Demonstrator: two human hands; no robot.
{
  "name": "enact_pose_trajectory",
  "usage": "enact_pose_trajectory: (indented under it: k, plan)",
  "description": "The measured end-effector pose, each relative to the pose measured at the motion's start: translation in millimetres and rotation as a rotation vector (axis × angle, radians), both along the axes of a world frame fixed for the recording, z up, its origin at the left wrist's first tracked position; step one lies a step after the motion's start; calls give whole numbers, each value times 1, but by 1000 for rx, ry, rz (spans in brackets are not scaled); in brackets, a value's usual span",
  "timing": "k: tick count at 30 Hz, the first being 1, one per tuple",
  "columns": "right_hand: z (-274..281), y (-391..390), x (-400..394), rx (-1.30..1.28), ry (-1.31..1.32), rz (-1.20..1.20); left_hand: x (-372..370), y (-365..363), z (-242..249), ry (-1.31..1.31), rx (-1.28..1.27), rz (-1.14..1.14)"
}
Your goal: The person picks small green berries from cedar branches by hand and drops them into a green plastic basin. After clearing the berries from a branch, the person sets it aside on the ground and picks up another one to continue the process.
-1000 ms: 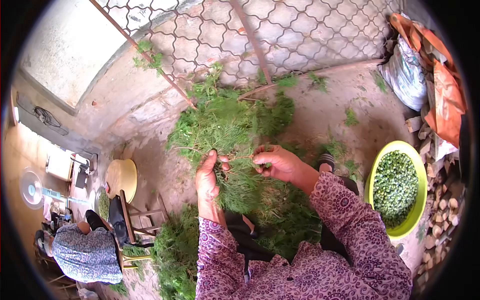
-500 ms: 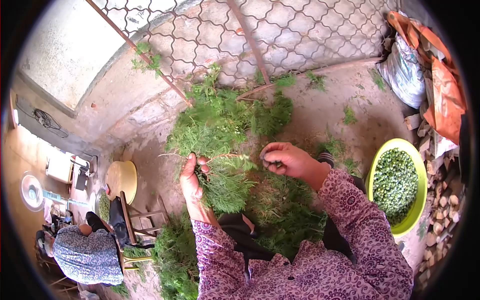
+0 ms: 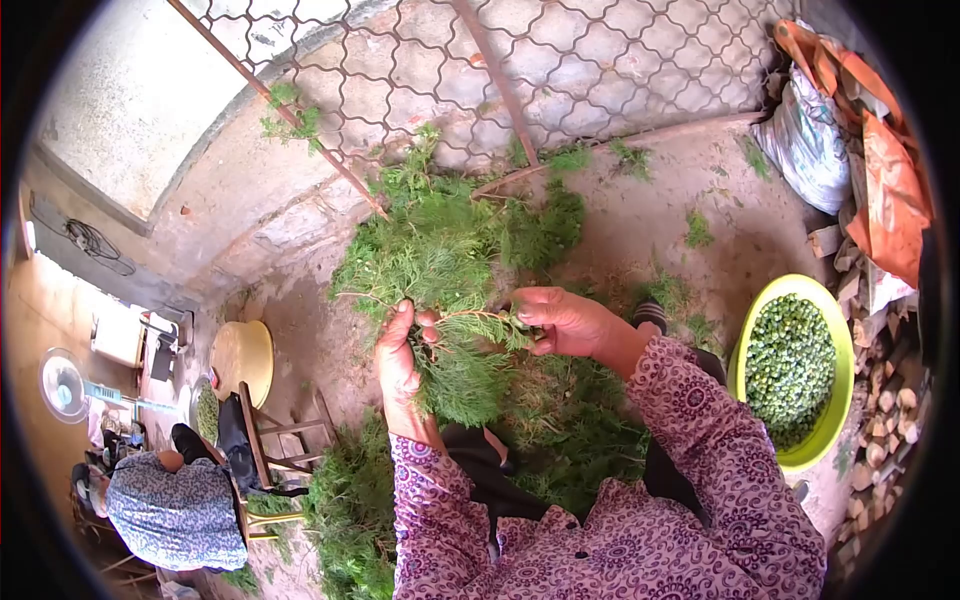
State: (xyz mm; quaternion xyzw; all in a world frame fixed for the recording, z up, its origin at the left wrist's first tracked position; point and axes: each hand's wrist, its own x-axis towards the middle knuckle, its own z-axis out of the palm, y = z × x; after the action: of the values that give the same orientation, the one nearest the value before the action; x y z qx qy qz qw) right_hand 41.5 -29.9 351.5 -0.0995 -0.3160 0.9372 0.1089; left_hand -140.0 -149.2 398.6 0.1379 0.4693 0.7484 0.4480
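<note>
My left hand [image 3: 400, 365] is closed round the stem of a feathery green evergreen branch [image 3: 460, 385], which fans out to its right and below. At the tip of a side twig from that branch, my right hand [image 3: 568, 322] pinches with thumb and fingers. Whatever small part sits between those fingertips is mostly hidden. Beyond both hands lies a heap of cut evergreen branches [image 3: 430, 240]. More greenery [image 3: 580, 440] covers the ground below my hands. To the right stands a yellow-green basin [image 3: 740, 370] holding many small round green cones or berries [image 3: 790, 365].
Stacked firewood [image 3: 880, 430] lines the right edge, below a white sack [image 3: 805, 145] and an orange sheet [image 3: 890, 200]. A metal lattice [image 3: 520, 85] leans at the back. On the left are a seated person [image 3: 175, 510], a wooden stool [image 3: 290, 440], a yellow tub [image 3: 245, 360] and a fan [image 3: 64, 385].
My right hand has moved slightly left and its fingers now meet the twig's tip. My left hand has shifted a little to the right, still holding the branch.
</note>
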Motion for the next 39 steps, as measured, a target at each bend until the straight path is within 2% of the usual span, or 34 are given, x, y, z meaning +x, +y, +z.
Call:
enact_pose_trajectory:
  k: [8, 10, 13, 23, 26, 28, 30, 32, 33, 35, 39]
  plan:
    - [9, -4, 2, -25, -94, -75, 0, 3, -5, -12, 31, -62]
    - [3, -1, 3, 82, -32, 17, -3, 3, -8, 3, 31, -71]
    - [5, -2, 4, 79, 18, 100, -2, 3, -6, 36, 12, -76]
    - [11, -5, 8, 75, -26, 14, 0, 5, -6, 37, -25, -41]
    - [17, -7, 10, 144, -104, 3, -4, 4, -9, 57, -14, -45]
    - [20, -8, 11, 314, -239, 40, -4, 4, -10, 72, -15, -35]
    - [17, -5, 13, 373, -267, 33, -6, 3, -9, 87, -13, -26]
    - [16, -3, 23, 433, -295, 23, -12, 0, -9, 188, -81, 78]
    - [18, -1, 32, 472, -336, -80, -23, -2, -13, 38, 59, 129]
    - [17, 2, 53, 509, -349, -307, -37, -5, -20, -24, 150, 139]
    - [1, 18, 112, 485, -354, -783, -26, -6, -20, -19, 101, 116]
